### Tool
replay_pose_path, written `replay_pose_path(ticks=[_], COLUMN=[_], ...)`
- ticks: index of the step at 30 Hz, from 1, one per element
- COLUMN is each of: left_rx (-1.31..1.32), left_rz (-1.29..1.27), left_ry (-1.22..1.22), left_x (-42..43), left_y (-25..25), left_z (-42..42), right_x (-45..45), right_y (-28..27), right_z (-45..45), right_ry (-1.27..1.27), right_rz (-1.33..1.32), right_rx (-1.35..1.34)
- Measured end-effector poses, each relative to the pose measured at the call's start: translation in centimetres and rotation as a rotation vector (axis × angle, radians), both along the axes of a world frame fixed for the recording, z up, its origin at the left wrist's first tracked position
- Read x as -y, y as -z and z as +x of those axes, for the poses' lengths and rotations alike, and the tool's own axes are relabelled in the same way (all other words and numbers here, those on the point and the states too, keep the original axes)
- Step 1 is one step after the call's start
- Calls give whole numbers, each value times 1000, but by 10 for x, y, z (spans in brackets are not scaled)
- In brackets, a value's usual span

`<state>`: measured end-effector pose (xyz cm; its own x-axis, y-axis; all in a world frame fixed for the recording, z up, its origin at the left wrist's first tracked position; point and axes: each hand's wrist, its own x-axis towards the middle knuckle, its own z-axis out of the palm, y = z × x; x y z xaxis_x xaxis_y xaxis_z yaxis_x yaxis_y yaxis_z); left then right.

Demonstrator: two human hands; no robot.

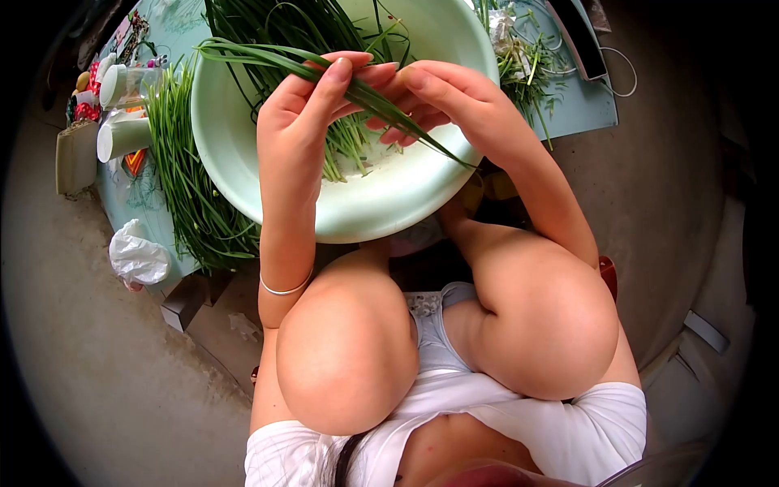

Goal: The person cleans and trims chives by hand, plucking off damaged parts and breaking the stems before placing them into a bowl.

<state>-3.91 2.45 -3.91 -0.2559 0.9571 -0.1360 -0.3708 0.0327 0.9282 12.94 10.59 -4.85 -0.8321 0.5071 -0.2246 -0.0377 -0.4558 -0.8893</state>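
Note:
My left hand (pixel 312 101) is closed on a few long green leaves (pixel 369 99), pinched between thumb and fingers above the basin. The leaves slant from upper left down to a thin tip at the right. Close beside it, my right hand (pixel 446 93) has its thumb and forefinger pressed together near the leaves; whatever is in that pinch is too small to make out. Below both hands stands a pale green basin (pixel 324 219). A dark green bunch of leaves (pixel 284 32) lies in its upper part, and shorter stalks lie near its middle.
Left of the basin, a large pile of green leaves (pixel 182 174) lies on the light blue table (pixel 146 195). Two white cups (pixel 126 136), a crumpled white plastic bag (pixel 138 254) and small items are at the far left. Trimmed scraps (pixel 523 69) lie at the right.

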Motion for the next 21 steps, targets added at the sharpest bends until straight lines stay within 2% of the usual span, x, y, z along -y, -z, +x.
replay_pose_path(ticks=[1,3,4,5,7,11,13,14,16,20,21], left_rx=[0,-31,-33,-62,-92,-114,-124,-137,-145,-112,-112], left_rz=[-2,5,1,0,-2,-7,-18,-25,-31,-35,-30], left_ry=[-2,-15,-15,-18,-20,-24,-26,-26,-24,12,27], left_x=[-1,-3,-3,-3,-3,-1,-2,-2,-1,0,0], left_y=[0,0,-1,-1,-1,3,5,5,3,-1,-1], left_z=[1,3,3,3,4,3,1,1,1,2,2], right_x=[2,8,10,10,8,10,7,4,-1,-3,-3], right_y=[3,6,2,0,-4,1,4,4,3,4,3], right_z=[-1,-4,-6,-5,-3,-6,-7,-6,-5,-3,-3], right_ry=[-2,162,219,218,177,213,308,308,360,387,380], right_rz=[-2,355,436,431,676,720,1024,1026,1339,1337,1236], right_rx=[0,26,49,49,162,135,174,178,152,176,161])
